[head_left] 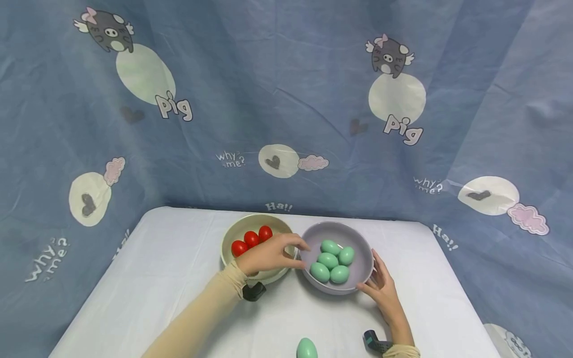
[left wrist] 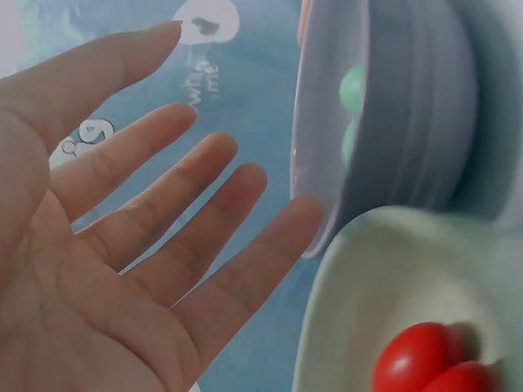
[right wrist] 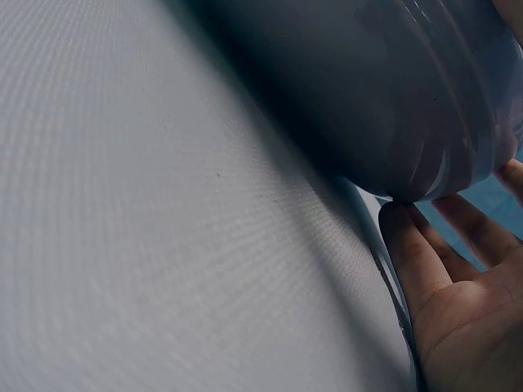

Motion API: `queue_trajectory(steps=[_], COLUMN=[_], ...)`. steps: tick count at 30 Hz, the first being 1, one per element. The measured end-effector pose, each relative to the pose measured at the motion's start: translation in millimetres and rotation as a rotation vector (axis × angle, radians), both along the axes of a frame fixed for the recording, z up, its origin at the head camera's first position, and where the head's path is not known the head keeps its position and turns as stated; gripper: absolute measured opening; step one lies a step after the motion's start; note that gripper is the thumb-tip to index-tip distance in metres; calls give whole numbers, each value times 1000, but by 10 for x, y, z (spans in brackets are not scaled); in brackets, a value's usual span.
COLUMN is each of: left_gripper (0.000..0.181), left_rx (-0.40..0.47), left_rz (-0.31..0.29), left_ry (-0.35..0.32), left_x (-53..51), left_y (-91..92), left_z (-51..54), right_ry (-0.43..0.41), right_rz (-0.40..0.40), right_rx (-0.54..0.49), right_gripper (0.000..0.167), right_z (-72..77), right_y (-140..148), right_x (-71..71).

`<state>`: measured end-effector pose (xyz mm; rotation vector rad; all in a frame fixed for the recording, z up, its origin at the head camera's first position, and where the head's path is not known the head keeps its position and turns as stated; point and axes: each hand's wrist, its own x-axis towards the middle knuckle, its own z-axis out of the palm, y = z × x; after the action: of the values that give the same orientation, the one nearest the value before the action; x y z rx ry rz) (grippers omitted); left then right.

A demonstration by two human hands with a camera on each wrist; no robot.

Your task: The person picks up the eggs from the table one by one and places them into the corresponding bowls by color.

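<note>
A grey-purple bowl [head_left: 331, 229] holds several green eggs [head_left: 328, 261]. My left hand [head_left: 273, 253] reaches over the cream bowl [head_left: 230, 233], its fingers spread and pointing at the purple bowl's left rim. In the left wrist view, the palm of the left hand [left wrist: 155, 237] holds nothing; one fingertip overlaps the purple bowl's rim, and contact is unclear. My right hand [head_left: 382, 288] rests at the purple bowl's right side. In the right wrist view, fingertips of the right hand [right wrist: 458, 286] touch the bowl's wall [right wrist: 368, 98].
Red egg-shaped things [head_left: 251, 239] lie in the cream bowl, partly hidden by the left arm. One loose green egg [head_left: 307, 348] lies on the white tablecloth [head_left: 268, 323] at the near edge. A blue printed curtain [head_left: 277, 99] hangs behind and beside the table.
</note>
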<state>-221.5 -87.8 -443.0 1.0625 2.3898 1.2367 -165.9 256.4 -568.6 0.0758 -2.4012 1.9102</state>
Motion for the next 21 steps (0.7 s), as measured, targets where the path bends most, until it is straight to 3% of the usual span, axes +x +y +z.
queue_trajectory(steps=[8,12,16,21], left_gripper=[39,36,35,35], left_rx=[107,89,44,33], left_rz=[-61,-89,-130,-151], left_ry=[-27,-43,32,104], left_x=[516,777,992,1183], left_y=[-122,-110,-68,-20], left_z=[-243,-411,-595,-772], right_ry=[6,4,5,8], right_rz=[-1,-1,-2,1], right_rx=[10,14,13,12], right_gripper=[102,102,102,102], right_z=[-16,-22,-18,-21], right_y=[9,17,20,11], right_x=[4,5,6,3])
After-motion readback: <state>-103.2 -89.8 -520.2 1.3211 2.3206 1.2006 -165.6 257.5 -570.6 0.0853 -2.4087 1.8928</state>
